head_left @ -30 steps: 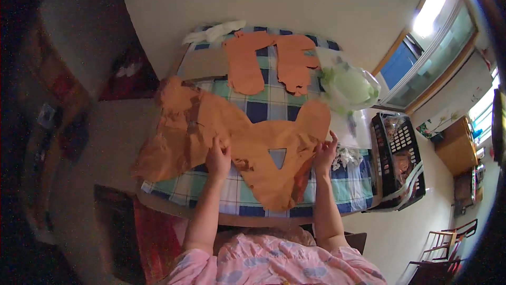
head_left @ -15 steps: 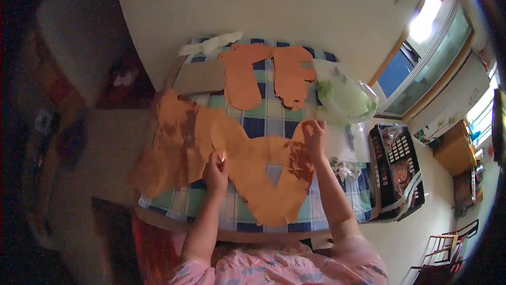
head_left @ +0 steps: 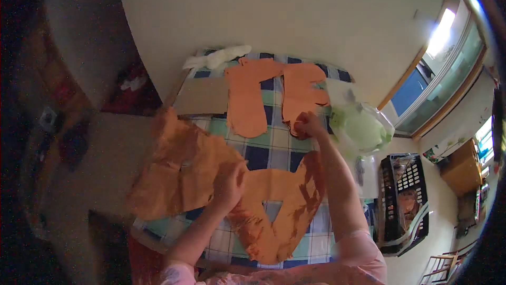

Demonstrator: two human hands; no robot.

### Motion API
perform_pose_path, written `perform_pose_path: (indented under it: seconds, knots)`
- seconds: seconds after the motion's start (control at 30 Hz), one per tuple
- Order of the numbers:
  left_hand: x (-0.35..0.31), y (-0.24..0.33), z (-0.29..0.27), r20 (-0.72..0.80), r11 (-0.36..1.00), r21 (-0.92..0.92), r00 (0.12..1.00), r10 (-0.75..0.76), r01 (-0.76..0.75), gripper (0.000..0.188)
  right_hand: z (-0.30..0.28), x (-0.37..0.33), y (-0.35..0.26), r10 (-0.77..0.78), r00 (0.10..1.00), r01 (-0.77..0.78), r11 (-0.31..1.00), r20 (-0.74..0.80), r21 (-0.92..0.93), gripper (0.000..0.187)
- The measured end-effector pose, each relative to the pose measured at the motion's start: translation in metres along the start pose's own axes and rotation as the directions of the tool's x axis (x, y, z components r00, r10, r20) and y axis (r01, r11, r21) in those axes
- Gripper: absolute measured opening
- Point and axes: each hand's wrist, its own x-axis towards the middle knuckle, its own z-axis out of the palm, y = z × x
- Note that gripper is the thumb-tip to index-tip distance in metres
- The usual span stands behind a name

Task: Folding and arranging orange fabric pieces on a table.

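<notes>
While both hands work orange fabric on the checked bench (head_left: 266, 153), left hand (head_left: 227, 184) presses flat on the big orange piece (head_left: 211, 185), fingers (head_left: 235, 172) spread loosely, not pinching anything. Right hand (head_left: 308, 125) is reached out to the far small piece (head_left: 301, 92), fingers curled at its near edge; can't tell if they actually pinch it.

Handling, my read: thin cut cloth, light, limp, wrinkles and slides easily on the bench cover. Best taken at an edge or corner just under the fingertips, other hand pinning it flat.

Count:
- orange pieces: 3 — one big one under the left fingers, draping off the bench to their left; two small ones beyond the fingers, the left small piece (head_left: 246, 98) untouched.
- white cloth (head_left: 216, 58): 1, far edge.
- card sheet (head_left: 201, 96): 1, beyond left fingers.
- green bag (head_left: 361, 127): 1, just right of right fingers.
- black basket (head_left: 403, 200): 1, off the bench, right.
</notes>
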Motion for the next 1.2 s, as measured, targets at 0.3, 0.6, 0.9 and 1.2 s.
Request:
perform_pose_path:
  seconds: [0.3,0.6,0.9,1.2]
  knots:
    - [0.120,0.007,0.149,0.211,0.952,-0.097,0.929,0.305,-0.291,0.051,-0.009,0.012,0.040,0.134,0.986,-0.155,0.951,0.095,0.269,0.022]
    - [0.150,0.007,0.204,0.371,0.949,0.078,0.892,0.257,-0.306,0.057,-0.018,0.027,0.062,0.070,0.986,-0.095,0.981,-0.151,-0.167,0.023]
    - [0.145,-0.010,0.211,0.225,0.935,0.053,0.917,0.330,-0.350,0.049,-0.124,0.053,-0.081,-0.286,0.624,0.501,0.860,-0.728,0.092,0.025]
    - [0.149,-0.014,0.211,0.306,0.940,0.155,0.920,0.247,-0.303,0.048,-0.160,-0.017,-0.171,-0.184,0.682,0.148,0.982,-0.708,-0.113,0.020]
